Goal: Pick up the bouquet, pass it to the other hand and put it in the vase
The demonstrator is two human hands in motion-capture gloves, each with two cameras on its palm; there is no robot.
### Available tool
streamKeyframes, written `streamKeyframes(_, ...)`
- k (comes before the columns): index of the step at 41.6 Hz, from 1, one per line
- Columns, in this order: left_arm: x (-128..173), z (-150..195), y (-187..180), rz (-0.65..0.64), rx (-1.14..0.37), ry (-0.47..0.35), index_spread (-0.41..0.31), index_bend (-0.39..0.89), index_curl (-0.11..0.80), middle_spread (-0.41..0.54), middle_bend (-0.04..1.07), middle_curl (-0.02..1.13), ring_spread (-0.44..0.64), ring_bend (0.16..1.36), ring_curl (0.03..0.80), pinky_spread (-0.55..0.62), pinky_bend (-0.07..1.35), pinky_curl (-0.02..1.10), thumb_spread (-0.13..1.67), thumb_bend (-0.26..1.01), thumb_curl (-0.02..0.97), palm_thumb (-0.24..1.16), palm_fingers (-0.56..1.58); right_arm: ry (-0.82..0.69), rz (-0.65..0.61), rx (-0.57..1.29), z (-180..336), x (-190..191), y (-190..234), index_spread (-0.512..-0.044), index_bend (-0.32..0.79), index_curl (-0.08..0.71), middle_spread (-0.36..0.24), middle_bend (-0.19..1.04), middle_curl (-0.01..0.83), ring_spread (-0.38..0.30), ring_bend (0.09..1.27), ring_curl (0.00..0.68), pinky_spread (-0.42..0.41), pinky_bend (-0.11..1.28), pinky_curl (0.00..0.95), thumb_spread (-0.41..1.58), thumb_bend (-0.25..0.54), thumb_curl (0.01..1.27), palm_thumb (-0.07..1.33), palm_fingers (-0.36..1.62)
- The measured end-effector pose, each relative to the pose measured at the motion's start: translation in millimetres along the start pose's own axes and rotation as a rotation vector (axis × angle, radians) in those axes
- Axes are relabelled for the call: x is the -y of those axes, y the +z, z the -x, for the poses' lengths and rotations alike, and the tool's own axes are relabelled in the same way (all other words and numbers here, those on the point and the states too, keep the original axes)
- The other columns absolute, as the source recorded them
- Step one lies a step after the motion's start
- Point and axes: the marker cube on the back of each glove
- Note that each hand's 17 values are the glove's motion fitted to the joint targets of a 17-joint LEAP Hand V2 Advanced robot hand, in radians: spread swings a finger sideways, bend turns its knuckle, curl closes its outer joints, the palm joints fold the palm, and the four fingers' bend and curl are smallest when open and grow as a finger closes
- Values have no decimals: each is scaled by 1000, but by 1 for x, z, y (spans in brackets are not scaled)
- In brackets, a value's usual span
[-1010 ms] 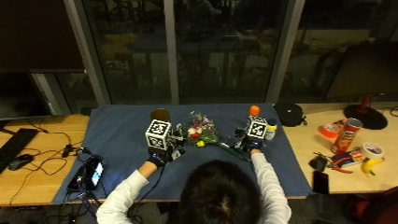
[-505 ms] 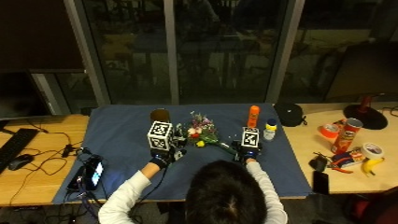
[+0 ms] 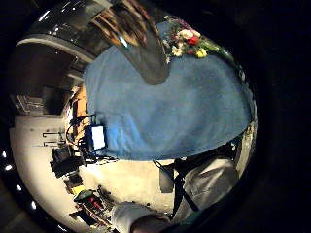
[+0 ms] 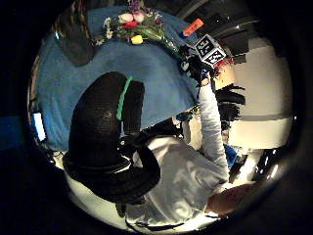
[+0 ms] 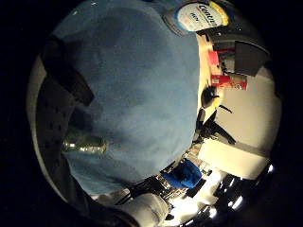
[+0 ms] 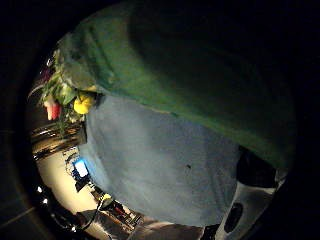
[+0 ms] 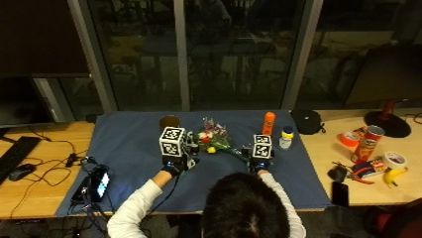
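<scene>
Right hand (image 7: 260, 157) has slid in from beside the orange bottle (image 7: 268, 123) toward the stem end of the bouquet (image 7: 214, 140) compared to a second ago; the left hand (image 7: 174, 162) has barely shifted. So this looks like the pick-up step, just closing in.

Where things sit now: bouquet is lying flat on the blue cloth (image 7: 131, 144) on the table (image 7: 39, 178), blooms pointing away from the person, stems trailing toward the right hand. In the right thumb-side palm view the green wrap and stems (image 6: 165, 75) fill most of the picture, so that palm is right up against them, with the flowers (image 6: 75, 100) further off. Can't tell whether the right fingers are curled round the stems yet or apart, they just don't show. Left hand's thumb (image 4: 105, 127) shows in its palm view, sticking out with nothing in it, and the bouquet (image 4: 134, 27) is well apart from it on the cloth.

The vase (image 7: 169, 122) stands behind the left hand, upright.

My take on doing it well: grab low on the stems rather than near the blooms, so there's bare stem left for the left hand to take at the pass. Lift it level, and keep clear of the small bottle (image 7: 286, 138).
</scene>
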Motion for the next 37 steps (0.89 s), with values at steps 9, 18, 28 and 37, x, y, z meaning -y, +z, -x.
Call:
streamKeyframes(9,-13,-15,3,187,-270,77,66,120,222,244,213,378,354,582,281,350,442,355,1208,-18,290,290,173,145,-350,350,-12,7,-18,-237,285,362,-188,615,563,-212,784,488,-240,567,398,820,-31,521,1018,1588)
streamKeyframes(18,11,-31,-8,79,-407,97,84,99,213,259,205,378,346,610,289,332,454,357,1135,-46,280,209,157,151,-253,756,4,-15,-35,-223,454,456,-179,741,612,-194,875,533,-233,625,446,789,-40,519,959,1506)
streamKeyframes(28,62,-63,-54,-41,-830,146,128,85,178,320,197,371,355,663,303,323,526,373,1004,-23,298,215,83,-81,-316,1243,44,-35,-91,-209,446,504,-167,798,632,-185,948,553,-223,696,486,639,-26,590,996,1421)
streamKeyframes(37,99,-86,-71,-12,-1324,186,137,94,166,324,215,376,347,681,303,322,540,369,967,-10,321,311,74,-239,-389,1415,69,-48,-119,-210,448,532,-157,814,633,-181,974,557,-224,711,499,524,-24,642,1011,1401)
